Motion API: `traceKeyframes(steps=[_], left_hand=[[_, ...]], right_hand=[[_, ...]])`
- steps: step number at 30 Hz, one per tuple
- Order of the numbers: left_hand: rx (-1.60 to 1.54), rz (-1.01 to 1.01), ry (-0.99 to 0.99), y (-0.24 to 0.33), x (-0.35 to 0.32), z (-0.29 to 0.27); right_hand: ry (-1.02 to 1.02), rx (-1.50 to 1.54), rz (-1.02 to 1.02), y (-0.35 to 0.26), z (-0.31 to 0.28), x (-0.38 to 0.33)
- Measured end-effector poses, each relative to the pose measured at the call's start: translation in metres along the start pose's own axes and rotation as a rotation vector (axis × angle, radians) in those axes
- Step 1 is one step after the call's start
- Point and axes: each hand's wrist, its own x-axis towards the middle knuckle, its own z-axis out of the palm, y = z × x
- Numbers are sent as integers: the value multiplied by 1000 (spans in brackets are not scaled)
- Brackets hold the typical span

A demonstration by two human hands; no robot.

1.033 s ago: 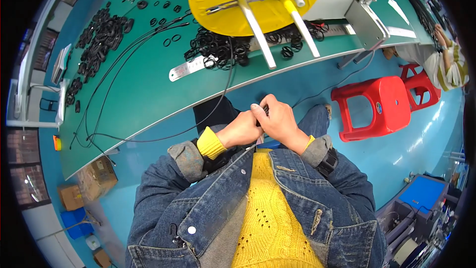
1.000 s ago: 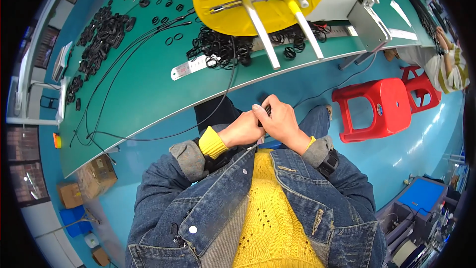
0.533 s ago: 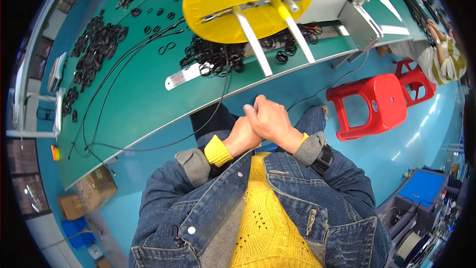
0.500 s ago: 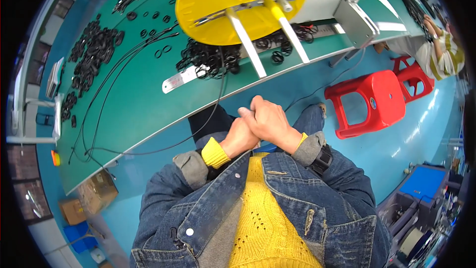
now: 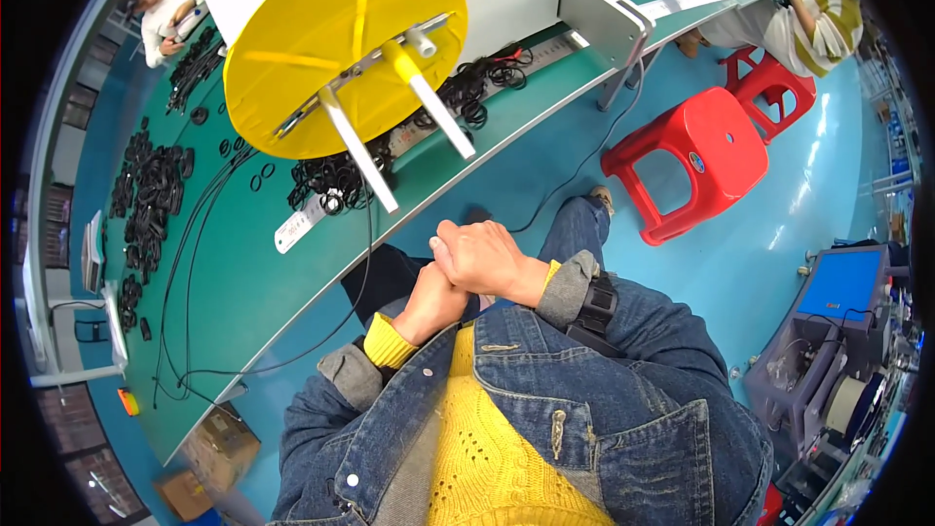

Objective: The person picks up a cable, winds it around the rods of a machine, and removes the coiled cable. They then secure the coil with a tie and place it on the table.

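My right hand [image 5: 490, 259] lies over my left hand [image 5: 432, 303] above my lap, just off the table's front edge. Both hands are closed, with the fingers curled and touching each other. No object shows in either one; the palms are hidden. Ahead of them, on the green table [image 5: 292, 282], stands a machine with a yellow disc [image 5: 321, 49] that carries pale metal posts [image 5: 360, 151]. Beneath the disc lie bundles of black cable [image 5: 336, 175] and a steel ruler [image 5: 302, 222]. A long black cable [image 5: 362, 282] loops past the table edge, left of my hands.
Black parts [image 5: 151, 180] lie heaped at the table's left. Red stools [image 5: 696, 161] stand on the blue floor to the right. One person [image 5: 173, 15] sits at the far left, another [image 5: 813, 24] at the far right. Cardboard boxes [image 5: 224, 448] are below the table's left end.
My view has turned to the right, so the machine, table and stools appear farther left. My hands remain together, the right over the left.
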Motion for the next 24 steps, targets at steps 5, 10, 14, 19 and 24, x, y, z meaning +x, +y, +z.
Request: traceKeyframes(steps=[5, 10, 14, 19, 24], left_hand=[[-82, -252, -89, 63, 11, -24], [-267, -217, -129, 89, 12, -28], [-260, -149, -132, 99, 16, -24], [-290, -143, -129, 104, 15, -28], [-449, -264, -5, 114, 7, -36]], right_hand=[[183, 65, -89, 16, -61, 27], [793, -146, 33, 96, -143, 83], [558, -390, 11, 136, -151, 101], [597, 281, 102, 138, -157, 94], [101, 1572, 257, 73, -122, 43]])
